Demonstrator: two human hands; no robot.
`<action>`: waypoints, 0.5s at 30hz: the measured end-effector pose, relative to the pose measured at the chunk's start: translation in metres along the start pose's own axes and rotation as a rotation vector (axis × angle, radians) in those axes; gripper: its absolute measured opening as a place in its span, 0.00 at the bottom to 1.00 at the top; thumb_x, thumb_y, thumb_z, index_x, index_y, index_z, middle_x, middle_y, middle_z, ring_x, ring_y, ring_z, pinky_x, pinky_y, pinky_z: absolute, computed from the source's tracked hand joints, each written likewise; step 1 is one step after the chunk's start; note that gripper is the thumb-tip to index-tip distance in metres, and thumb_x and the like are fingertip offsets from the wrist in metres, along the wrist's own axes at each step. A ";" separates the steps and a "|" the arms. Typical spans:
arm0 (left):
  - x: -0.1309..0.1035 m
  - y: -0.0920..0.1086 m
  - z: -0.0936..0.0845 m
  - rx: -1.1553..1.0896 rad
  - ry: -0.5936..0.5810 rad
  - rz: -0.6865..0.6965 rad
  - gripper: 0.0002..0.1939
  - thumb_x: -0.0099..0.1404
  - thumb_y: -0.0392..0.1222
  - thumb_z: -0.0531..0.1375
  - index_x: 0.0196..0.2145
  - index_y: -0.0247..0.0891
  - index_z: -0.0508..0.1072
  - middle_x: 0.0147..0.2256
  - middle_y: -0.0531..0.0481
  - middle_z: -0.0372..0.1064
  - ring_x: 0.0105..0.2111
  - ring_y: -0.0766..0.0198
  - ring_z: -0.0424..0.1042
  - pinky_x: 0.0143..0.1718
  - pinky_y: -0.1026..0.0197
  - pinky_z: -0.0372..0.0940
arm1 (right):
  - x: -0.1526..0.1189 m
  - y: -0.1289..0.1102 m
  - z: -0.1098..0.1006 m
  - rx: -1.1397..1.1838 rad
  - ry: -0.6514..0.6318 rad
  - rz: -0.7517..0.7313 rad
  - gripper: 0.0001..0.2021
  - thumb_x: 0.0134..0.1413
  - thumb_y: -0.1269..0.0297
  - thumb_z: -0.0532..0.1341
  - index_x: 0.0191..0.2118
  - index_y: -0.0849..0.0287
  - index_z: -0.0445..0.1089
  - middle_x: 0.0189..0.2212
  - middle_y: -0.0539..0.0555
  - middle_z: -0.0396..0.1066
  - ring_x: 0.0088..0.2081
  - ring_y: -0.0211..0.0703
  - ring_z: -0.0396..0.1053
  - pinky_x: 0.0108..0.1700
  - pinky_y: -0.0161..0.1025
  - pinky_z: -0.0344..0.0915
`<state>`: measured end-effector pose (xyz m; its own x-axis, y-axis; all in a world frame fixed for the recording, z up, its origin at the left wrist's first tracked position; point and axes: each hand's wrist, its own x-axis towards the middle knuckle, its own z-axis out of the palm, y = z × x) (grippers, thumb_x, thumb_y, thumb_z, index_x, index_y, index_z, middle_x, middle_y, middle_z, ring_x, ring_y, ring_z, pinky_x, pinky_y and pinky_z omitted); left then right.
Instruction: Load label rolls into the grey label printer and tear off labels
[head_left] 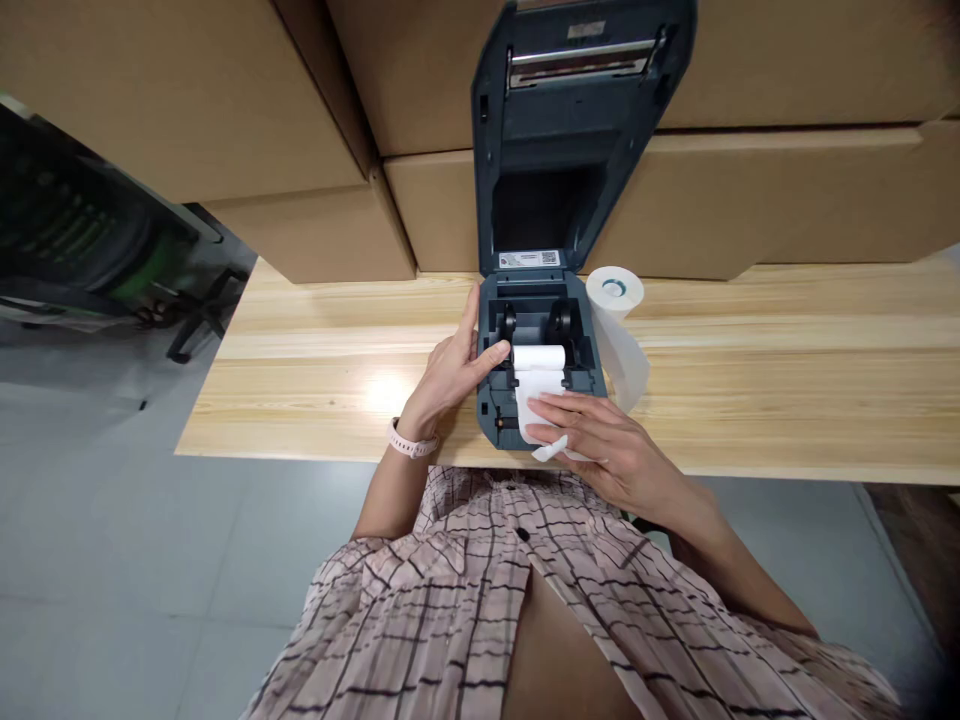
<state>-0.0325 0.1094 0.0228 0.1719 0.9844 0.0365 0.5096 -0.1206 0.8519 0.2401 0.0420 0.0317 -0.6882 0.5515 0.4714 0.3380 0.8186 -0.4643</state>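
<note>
A dark blue-grey label printer (489, 398) stands on the wooden table with its lid (551, 130) raised. Inside lies a small white paper roll (538, 357), its strip running toward the printer's front edge. My left hand (456, 368) rests against the printer's left side, thumb over the rim and fingers apart, holding nothing. Over the front of the strip, my right hand (600, 440) lies with fingers stretched out, and a curled white end of paper (551, 449) shows under them. Part of the strip is hidden by these fingers.
A larger white roll (615, 290) with a loose tail stands right of the printer on the table (322, 370). Cardboard boxes (315, 235) line the table's back edge. At the left is a chair base (202, 325) on the floor.
</note>
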 end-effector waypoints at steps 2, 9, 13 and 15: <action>0.001 -0.002 0.001 -0.030 0.017 0.022 0.51 0.72 0.66 0.62 0.80 0.45 0.45 0.27 0.54 0.64 0.27 0.57 0.66 0.36 0.53 0.62 | -0.001 0.000 0.001 0.004 0.001 0.007 0.22 0.73 0.72 0.61 0.67 0.51 0.71 0.67 0.56 0.74 0.70 0.49 0.69 0.67 0.55 0.74; 0.000 -0.005 0.003 -0.097 0.065 0.057 0.50 0.70 0.66 0.65 0.79 0.46 0.51 0.25 0.55 0.64 0.27 0.56 0.68 0.38 0.52 0.65 | -0.002 -0.002 0.000 0.020 -0.041 0.033 0.20 0.75 0.67 0.60 0.67 0.49 0.71 0.69 0.56 0.71 0.72 0.49 0.67 0.70 0.59 0.70; 0.003 -0.008 0.004 -0.106 0.065 0.028 0.52 0.68 0.68 0.65 0.79 0.45 0.53 0.24 0.56 0.63 0.27 0.56 0.68 0.39 0.52 0.65 | 0.001 -0.009 -0.036 0.123 -0.295 -0.080 0.23 0.71 0.49 0.64 0.67 0.46 0.72 0.71 0.56 0.67 0.72 0.55 0.67 0.76 0.67 0.60; 0.006 -0.011 0.005 -0.095 0.071 0.012 0.53 0.67 0.70 0.66 0.79 0.45 0.53 0.24 0.56 0.63 0.27 0.56 0.68 0.40 0.51 0.65 | 0.013 -0.001 -0.061 0.225 -0.307 -0.131 0.25 0.71 0.48 0.64 0.70 0.38 0.69 0.67 0.49 0.73 0.68 0.51 0.72 0.77 0.63 0.62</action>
<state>-0.0329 0.1156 0.0108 0.1160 0.9899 0.0811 0.4254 -0.1233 0.8966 0.2703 0.0576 0.0842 -0.8876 0.3435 0.3069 0.1094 0.8044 -0.5840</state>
